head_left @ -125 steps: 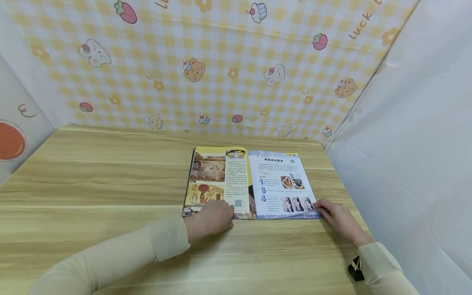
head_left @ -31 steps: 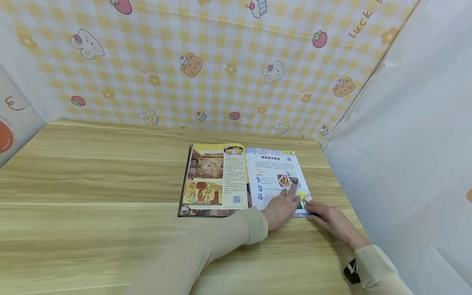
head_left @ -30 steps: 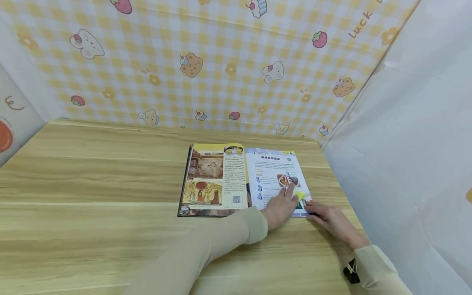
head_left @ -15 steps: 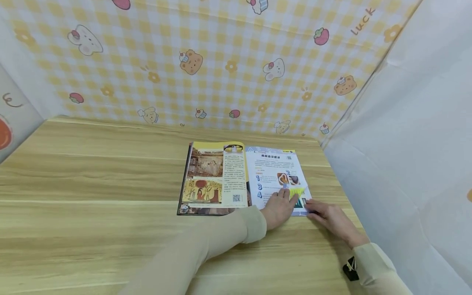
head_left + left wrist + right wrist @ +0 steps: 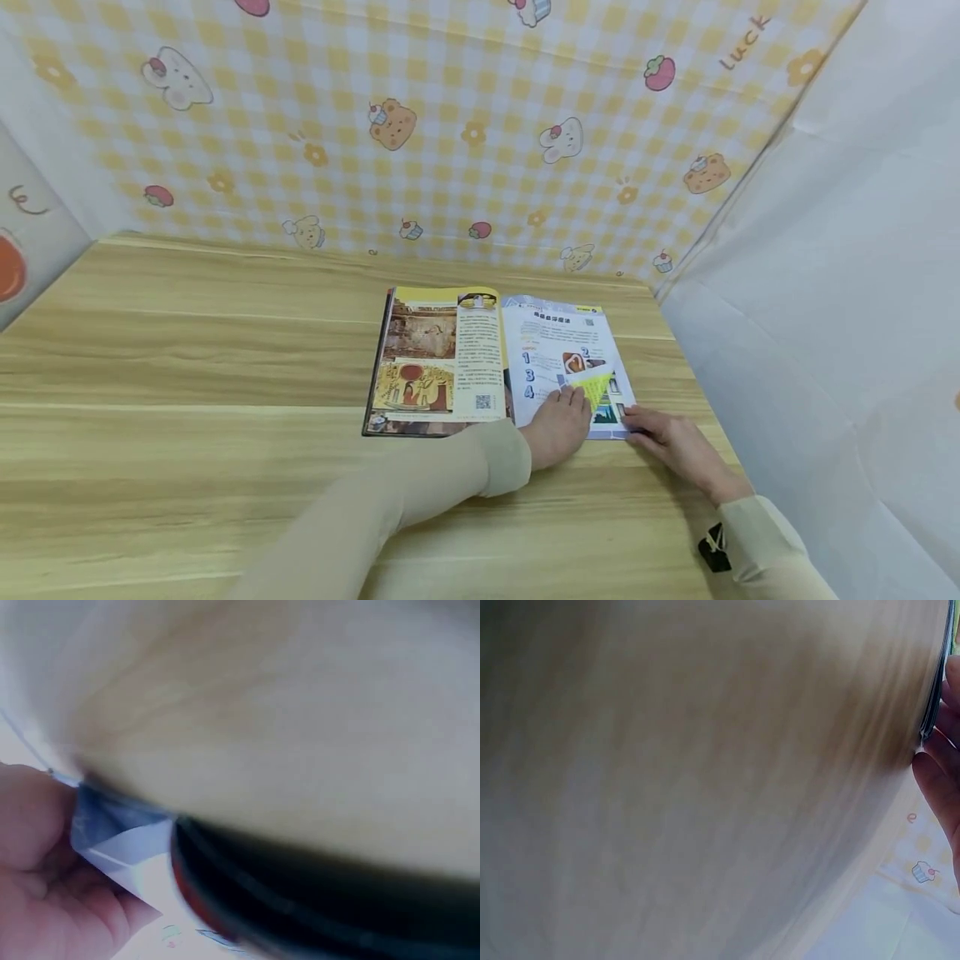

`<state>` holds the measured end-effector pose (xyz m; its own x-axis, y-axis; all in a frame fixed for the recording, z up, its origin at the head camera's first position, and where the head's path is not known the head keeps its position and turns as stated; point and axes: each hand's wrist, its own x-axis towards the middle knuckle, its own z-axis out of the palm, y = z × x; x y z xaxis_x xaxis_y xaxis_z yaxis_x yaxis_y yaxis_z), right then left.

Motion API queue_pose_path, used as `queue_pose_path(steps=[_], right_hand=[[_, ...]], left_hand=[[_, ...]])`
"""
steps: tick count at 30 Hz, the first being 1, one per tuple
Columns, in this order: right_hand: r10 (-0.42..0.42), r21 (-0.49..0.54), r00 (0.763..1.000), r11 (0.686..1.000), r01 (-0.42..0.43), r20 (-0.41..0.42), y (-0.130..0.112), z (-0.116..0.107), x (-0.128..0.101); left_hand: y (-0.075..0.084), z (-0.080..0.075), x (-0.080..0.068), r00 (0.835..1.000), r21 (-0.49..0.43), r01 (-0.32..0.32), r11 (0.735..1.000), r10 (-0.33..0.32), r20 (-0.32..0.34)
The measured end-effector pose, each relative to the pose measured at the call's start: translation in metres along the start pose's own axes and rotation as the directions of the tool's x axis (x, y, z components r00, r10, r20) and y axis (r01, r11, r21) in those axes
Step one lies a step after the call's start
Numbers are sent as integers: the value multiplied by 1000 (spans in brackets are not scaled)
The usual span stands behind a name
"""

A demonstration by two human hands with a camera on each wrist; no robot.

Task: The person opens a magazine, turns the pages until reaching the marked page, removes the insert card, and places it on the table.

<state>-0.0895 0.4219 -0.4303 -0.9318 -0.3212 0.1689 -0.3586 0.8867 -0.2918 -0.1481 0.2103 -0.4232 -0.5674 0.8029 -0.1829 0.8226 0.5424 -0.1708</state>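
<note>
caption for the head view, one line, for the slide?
Left hand folds the lower corner of the open magazine's right page over while right hand steadies its edge.

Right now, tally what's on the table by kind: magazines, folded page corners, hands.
Magazines: 1, the open magazine lying flat on the wooden table
Folded page corners: 1, the folded corner on the right-hand page, yellow side up
Hands: 2, the left hand at the fold and the right hand at the magazine's lower right corner
Total: 4
</note>
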Motion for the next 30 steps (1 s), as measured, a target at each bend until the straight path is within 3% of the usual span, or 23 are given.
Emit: queue_pose_path(steps=[3, 7, 17, 25, 30], right_hand=[[-7, -17, 1000, 1000, 6, -11, 1, 0, 0], [-17, -26, 1000, 1000, 16, -11, 1, 0, 1], [26, -21, 999, 999, -25, 35, 1, -2, 0], [31, -19, 999, 999, -31, 33, 2, -3, 0], [18, -13, 1000, 1000, -17, 22, 4, -1, 2]], left_hand=[[-2, -4, -3, 1000, 25, 10, 1000, -11, 23], [-8, -5, -11, 999, -8, 34, 999, -34, 41], [-37, 5, -34, 995, 71, 91, 993, -93, 25], [-66, 11, -62, 990, -13, 136, 991, -136, 34], [-75, 17, -77, 983, -145, 185, 972, -185, 13]])
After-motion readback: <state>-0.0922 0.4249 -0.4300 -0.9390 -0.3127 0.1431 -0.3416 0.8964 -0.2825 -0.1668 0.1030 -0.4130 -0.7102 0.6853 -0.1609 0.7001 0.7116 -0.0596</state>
